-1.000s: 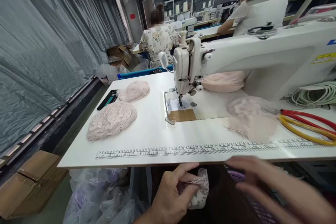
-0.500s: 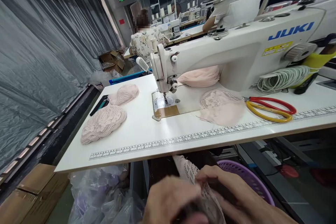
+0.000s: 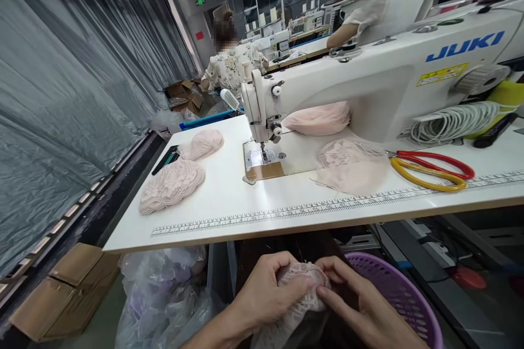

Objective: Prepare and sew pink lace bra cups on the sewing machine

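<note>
Below the table's front edge, my left hand [image 3: 266,294] and my right hand [image 3: 360,305] both pinch a small piece of pale pink lace [image 3: 301,292], fingers closed on it from either side. Above them stretches the white sewing table [image 3: 229,196] with a printed ruler strip along its front. A white JUKI sewing machine [image 3: 368,82] stands on it. Pink lace pieces lie on the table: two heaps at the left [image 3: 172,185] [image 3: 204,143], a flat one [image 3: 352,166] right of the needle, and a folded stack [image 3: 319,118] under the machine arm.
Red and yellow scissors [image 3: 429,169] lie at the table's right, a coil of pale cord [image 3: 454,120] behind them. A purple basket [image 3: 393,300] sits under the table by my right hand, plastic bags [image 3: 164,294] and cardboard boxes [image 3: 61,289] to the left. Other people work at tables behind.
My right hand has come in from the right and closed on the lace with the left. Both hands now hold it lower and steadier below the table edge.
</note>
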Demonstrator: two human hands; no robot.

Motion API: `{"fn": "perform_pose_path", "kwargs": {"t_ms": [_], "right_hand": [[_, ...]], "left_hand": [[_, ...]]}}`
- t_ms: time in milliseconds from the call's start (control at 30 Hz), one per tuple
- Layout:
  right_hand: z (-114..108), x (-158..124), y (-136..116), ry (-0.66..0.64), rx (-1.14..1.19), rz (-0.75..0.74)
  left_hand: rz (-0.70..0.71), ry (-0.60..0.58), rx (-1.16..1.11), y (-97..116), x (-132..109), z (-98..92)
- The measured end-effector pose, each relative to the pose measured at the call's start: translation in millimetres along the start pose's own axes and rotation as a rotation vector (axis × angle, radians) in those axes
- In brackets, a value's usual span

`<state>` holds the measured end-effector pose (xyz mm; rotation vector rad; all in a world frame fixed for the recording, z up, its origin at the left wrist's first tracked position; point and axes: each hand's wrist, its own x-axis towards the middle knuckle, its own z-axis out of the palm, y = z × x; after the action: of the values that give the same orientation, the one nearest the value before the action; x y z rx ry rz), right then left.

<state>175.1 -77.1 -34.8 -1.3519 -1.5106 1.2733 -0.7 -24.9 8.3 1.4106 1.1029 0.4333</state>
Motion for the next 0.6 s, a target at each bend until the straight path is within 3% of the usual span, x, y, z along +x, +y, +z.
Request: {"fn": "perform_pose_path", "kwargs": {"t_ms": [200, 433, 600], "right_hand": [[-10.9, 6.6, -9.8, 0.009, 0.097, 0.073], [-17.3, 4.8, -10.4, -0.159, 0.298, 0.207], [-23.9, 6.1, 0.4, -0.212, 0.174, 0.163]], "left_hand": [[-0.104, -0.004, -0.186, -6.3, 0.4, -4.6], [-0.088, -0.063, -0.325, -11.3, 6.2, -3.1], [-0.151, -0.078, -0.344, -13.6, 10.6, -1.8]]}}
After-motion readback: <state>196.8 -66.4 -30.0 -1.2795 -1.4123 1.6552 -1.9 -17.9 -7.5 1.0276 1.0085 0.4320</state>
